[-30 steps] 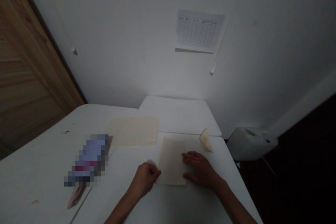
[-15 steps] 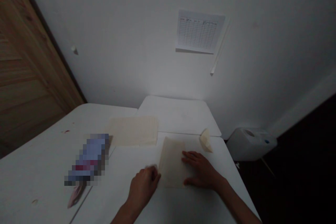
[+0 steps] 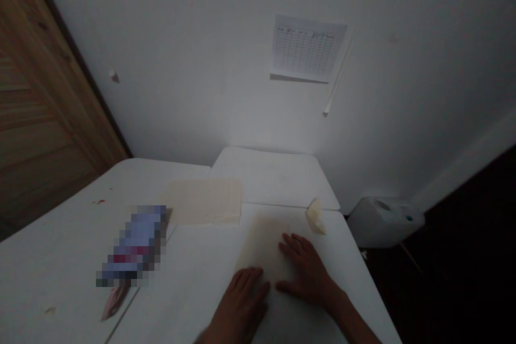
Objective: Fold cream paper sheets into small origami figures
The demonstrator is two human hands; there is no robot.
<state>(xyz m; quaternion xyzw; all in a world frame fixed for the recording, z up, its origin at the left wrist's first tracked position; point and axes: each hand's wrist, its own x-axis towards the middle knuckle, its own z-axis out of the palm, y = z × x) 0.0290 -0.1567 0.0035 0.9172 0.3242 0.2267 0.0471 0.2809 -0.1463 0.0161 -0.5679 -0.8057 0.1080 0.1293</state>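
A thin cream sheet of paper (image 3: 266, 244) lies on the white table in front of me. My left hand (image 3: 244, 301) rests on its near left part with the fingers stretched out and the palm down. On the sheet's right side lies my right hand (image 3: 308, 271), fingers spread and thumb pointing toward the left hand. The near edge of the sheet is hidden beneath the hands or too faint to make out. Beyond my right hand stands a small folded piece of cream paper (image 3: 316, 216), apart from both hands.
More cream lined paper (image 3: 203, 201) lies at the back left. A blurred-out bluish item (image 3: 135, 244) with a pink part (image 3: 114, 302) is on the left. A white plastic container (image 3: 382, 223) stands past the table's right edge. A printed chart (image 3: 304, 49) hangs on the wall.
My left hand has left its closed grip at the sheet's left edge, moved right and nearer me, and flattened out on the paper. My right hand has shifted only slightly.
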